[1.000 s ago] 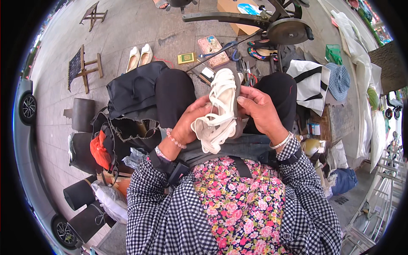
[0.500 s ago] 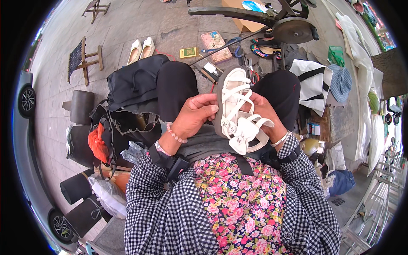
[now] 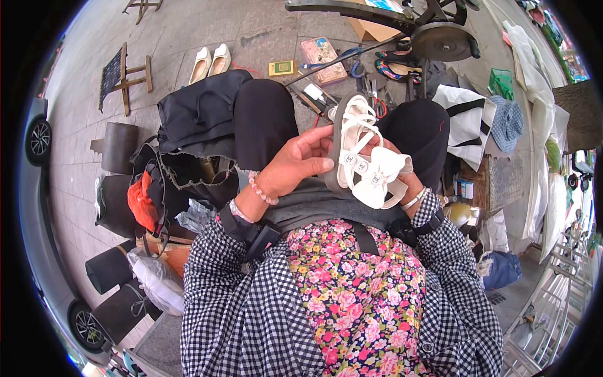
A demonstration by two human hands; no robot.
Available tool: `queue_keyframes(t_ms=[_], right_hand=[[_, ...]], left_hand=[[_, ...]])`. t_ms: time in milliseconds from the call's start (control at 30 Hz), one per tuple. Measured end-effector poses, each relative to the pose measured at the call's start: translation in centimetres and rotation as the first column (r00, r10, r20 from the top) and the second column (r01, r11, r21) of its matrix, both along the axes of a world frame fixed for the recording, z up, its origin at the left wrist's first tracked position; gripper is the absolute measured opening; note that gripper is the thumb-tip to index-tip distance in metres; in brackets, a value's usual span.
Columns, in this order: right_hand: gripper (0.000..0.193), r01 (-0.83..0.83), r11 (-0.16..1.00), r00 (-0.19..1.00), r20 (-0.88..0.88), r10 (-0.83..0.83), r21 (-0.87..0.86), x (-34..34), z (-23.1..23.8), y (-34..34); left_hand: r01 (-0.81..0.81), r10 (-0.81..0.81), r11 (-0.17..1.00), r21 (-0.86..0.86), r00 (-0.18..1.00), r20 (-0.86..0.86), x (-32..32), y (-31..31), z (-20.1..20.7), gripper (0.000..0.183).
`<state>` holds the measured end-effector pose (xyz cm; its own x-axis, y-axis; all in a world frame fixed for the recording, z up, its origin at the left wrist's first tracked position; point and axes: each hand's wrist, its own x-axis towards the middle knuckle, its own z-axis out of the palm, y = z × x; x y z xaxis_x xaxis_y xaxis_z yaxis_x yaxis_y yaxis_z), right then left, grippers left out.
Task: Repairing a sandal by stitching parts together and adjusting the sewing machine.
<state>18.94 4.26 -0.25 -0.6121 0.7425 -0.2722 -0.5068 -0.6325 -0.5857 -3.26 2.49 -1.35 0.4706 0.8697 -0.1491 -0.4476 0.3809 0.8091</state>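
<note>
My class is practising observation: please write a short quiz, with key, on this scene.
1. Which wrist wears the pink beaded bracelet?
2. True or false: the white strappy sandal with a grey sole lies on the pavement.
3. Which is nearest the white fabric bag with black stripes: a) orange-red cloth, b) blue fabric hat, c) cream slip-on shoes?

Key: 1. Left. 2. False; right hand holds it, left hand at its sole. 3. b.

1. Smooth, faintly glossy straps (image 3: 356, 161) on the white sandal (image 3: 377, 181), mid-dial.
2. Matt wood framing the folding stool (image 3: 124, 81), ten o'clock.
3. Glossy, crinkled plastic bag (image 3: 157, 281), eight o'clock.
4. Matt cloth hat (image 3: 506, 123), past two o'clock.
</note>
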Motion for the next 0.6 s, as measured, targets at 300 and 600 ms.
queue_keyframes(t_ms=[300,600], right_hand=[[0.019,0.091,0.986,0.982,0.179,-0.065,-0.140,-0.4,-2.0,1.0],[0.024,0.148,0.966,0.954,0.289,-0.083,-0.210,0.9,-3.7,1.3]], left_hand=[[0.119,-0.119,0.993,-0.014,0.978,-0.170,0.2,-0.2,-0.1,0.057],[0.136,-0.169,0.984,-0.118,0.921,-0.350,0.3,-1.4,0.7,0.037]])
